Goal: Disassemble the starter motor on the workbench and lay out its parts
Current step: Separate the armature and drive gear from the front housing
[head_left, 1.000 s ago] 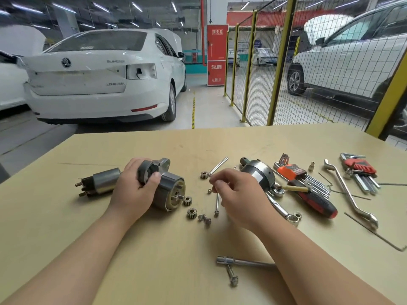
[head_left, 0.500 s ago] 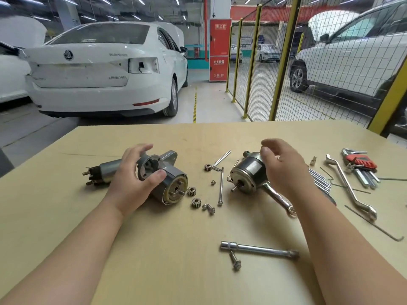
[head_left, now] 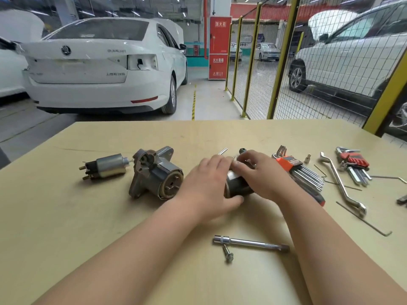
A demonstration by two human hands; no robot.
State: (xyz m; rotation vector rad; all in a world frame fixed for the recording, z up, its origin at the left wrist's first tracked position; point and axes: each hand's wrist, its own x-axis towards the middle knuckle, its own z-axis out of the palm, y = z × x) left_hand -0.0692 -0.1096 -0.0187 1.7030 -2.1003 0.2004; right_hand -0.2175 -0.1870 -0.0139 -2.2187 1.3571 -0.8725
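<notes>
Lying on its side near the middle of the worktop (head_left: pixel 88 216), the dark motor body (head_left: pixel 239 187) is now being held from both sides. The left hand (head_left: pixel 207 183), which was clasping the nose housing (head_left: pixel 156 175) half a second ago, is reaching across to the motor body. Its grip is closing, with fingers laid over the top and the thumb curling under the near end. The right hand (head_left: pixel 262 175) is keeping its grip curled over the far end. The nose housing, let go, is sitting just left of the left hand, its round open face facing the camera. The solenoid (head_left: pixel 108 166) is lying beside it, further left. The small gears and screws seen earlier are now hiding behind the left hand. An extension bar (head_left: pixel 251 243) and a bolt (head_left: pixel 228 254) are lying nearer the person, between the forearms.
</notes>
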